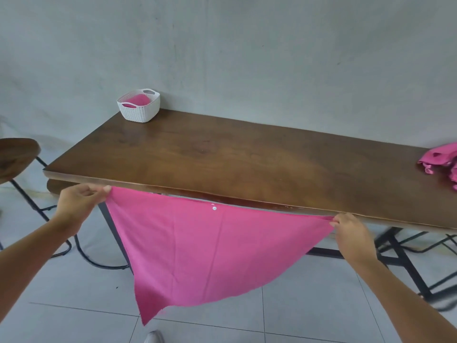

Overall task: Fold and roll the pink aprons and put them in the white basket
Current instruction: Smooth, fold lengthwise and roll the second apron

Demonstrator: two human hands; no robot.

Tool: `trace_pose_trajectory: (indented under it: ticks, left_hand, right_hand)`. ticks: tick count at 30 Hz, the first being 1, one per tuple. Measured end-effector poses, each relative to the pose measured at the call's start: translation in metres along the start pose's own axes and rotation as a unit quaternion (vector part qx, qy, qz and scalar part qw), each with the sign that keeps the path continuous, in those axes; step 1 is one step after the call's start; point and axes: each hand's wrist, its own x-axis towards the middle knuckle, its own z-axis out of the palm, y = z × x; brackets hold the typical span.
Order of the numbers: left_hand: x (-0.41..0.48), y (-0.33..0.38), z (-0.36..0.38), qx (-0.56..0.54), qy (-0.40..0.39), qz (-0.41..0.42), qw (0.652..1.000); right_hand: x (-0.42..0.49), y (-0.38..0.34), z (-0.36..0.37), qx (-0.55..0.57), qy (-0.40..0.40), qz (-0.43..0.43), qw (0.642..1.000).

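Note:
A pink apron [202, 253] hangs spread in the air in front of the wooden table's near edge, with a small white button near its top. My left hand [80, 200] pinches its upper left corner. My right hand [351, 231] pinches its upper right corner. The cloth's lower part droops toward the floor. The white basket [139, 111] stands at the table's far left corner and holds a rolled pink apron [139, 99]. More pink aprons [441, 160] lie in a crumpled heap at the table's right end.
The brown wooden table [235, 159] stands against a grey wall. A wooden stool [14, 157] with black metal legs stands to the left. Black table legs and stool frames show under the table at right. The floor is pale tile.

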Motion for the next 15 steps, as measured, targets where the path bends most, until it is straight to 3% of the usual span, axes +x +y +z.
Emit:
trace_pose_trajectory:
  ticks: [7,15]
  left_hand:
    - [0.003,-0.006,0.006,-0.001,0.005,-0.005,1.0]
    - [0.021,-0.013,0.023,0.041,0.014,-0.038,0.998]
  right_hand:
    - [-0.009,-0.006,-0.009,0.035,0.046,-0.057,0.997]
    - [-0.003,-0.025,-0.003,0.068,0.031,0.015,0.997]
